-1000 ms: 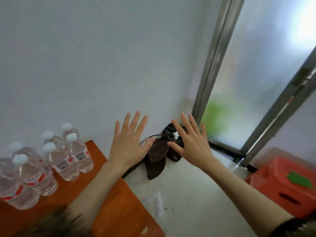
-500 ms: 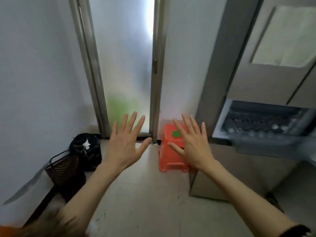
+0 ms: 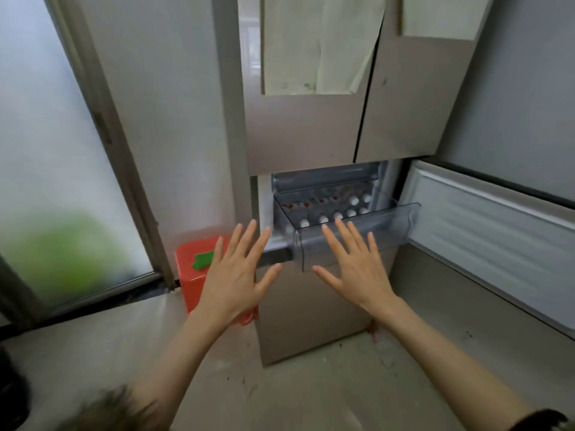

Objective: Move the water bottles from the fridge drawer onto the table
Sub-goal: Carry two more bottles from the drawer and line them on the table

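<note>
Both hands (image 3: 295, 276) empty, spread, w/ bottles (image 3: 337, 213) beyond in drawer (image 3: 357, 247).

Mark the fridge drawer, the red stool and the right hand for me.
fridge drawer (image 3: 389, 231): head view, on its clear front wall.
red stool (image 3: 194, 283): head view, on its front side face.
right hand (image 3: 357, 272): head view, on the back of the hand.
</note>
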A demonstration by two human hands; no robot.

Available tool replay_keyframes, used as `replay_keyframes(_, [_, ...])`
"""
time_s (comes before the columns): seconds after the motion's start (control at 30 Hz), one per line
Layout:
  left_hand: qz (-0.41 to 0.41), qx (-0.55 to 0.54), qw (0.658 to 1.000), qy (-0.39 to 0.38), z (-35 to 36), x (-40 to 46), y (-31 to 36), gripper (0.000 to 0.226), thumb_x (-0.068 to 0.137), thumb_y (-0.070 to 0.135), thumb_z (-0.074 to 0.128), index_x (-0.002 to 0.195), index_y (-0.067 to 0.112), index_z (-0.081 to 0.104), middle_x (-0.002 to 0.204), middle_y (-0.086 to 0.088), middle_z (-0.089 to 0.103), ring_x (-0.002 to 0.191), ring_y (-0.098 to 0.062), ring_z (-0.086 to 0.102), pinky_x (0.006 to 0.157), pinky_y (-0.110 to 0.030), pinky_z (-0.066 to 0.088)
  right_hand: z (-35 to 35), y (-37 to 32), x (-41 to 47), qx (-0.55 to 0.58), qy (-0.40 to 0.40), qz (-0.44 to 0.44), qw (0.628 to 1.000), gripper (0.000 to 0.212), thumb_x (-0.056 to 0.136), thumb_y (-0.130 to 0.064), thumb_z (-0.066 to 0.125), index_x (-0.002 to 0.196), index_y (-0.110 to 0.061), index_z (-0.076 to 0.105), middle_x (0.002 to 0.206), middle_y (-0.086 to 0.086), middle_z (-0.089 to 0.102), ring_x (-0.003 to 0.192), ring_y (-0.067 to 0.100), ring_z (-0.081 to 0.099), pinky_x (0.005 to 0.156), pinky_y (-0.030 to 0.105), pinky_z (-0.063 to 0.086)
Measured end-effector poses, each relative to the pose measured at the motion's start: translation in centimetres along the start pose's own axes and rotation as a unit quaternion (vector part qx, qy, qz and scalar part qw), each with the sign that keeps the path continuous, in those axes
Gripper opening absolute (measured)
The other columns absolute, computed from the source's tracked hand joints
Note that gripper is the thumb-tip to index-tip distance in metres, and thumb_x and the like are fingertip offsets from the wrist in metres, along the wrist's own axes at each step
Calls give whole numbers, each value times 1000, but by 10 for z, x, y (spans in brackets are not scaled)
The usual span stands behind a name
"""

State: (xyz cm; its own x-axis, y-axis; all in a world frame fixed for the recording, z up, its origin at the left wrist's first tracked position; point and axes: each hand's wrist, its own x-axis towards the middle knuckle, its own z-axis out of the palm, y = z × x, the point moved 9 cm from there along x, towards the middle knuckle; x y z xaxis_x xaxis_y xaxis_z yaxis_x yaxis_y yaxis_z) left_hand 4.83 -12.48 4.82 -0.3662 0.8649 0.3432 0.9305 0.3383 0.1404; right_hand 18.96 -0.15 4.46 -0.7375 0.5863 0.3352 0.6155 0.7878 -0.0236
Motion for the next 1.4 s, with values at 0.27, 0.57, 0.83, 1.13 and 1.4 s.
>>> replay_keyframes(0.27, [39,-40,997,-58,95,156,54,73,78,73,0,140,39,-14,151,9,-17,140,-14,-17,114,-40,-7,40,134,82,-15,-41,73,996,87,73,-75,2,148,-32,-3,158,1,-1,146,20,-4,115,46,-4])
replay_keyframes(0.57, [19,-87,984,-155,185,268,107,66,91,60,21,148,32,2,157,4,-5,145,-17,-8,118,-44,0,90,248,149,33,-85,103,991,72,92,-57,32,150,-25,2,158,3,4,146,19,1,117,38,-2])
replay_keyframes(0.83, [-104,-173,967,-155,259,359,138,64,92,57,30,147,27,15,156,1,15,143,-19,13,116,-46,13,154,327,238,134,-124,48,982,65,96,-43,40,149,-16,13,156,10,15,143,24,14,116,37,13])
replay_keyframes(1.13, [-321,-369,860,-147,331,409,143,56,94,36,46,144,18,28,142,-7,43,126,-23,44,87,-16,30,252,381,304,351,-247,157,890,47,96,-23,43,140,-11,34,135,13,49,118,29,51,94,36,45])
replay_keyframes(1.4, [-506,-675,527,-103,396,424,138,27,101,25,32,88,12,52,86,-5,57,78,-17,52,75,-31,42,316,385,306,706,-217,468,485,21,99,-15,37,96,-11,57,80,5,52,68,17,48,61,29,45])
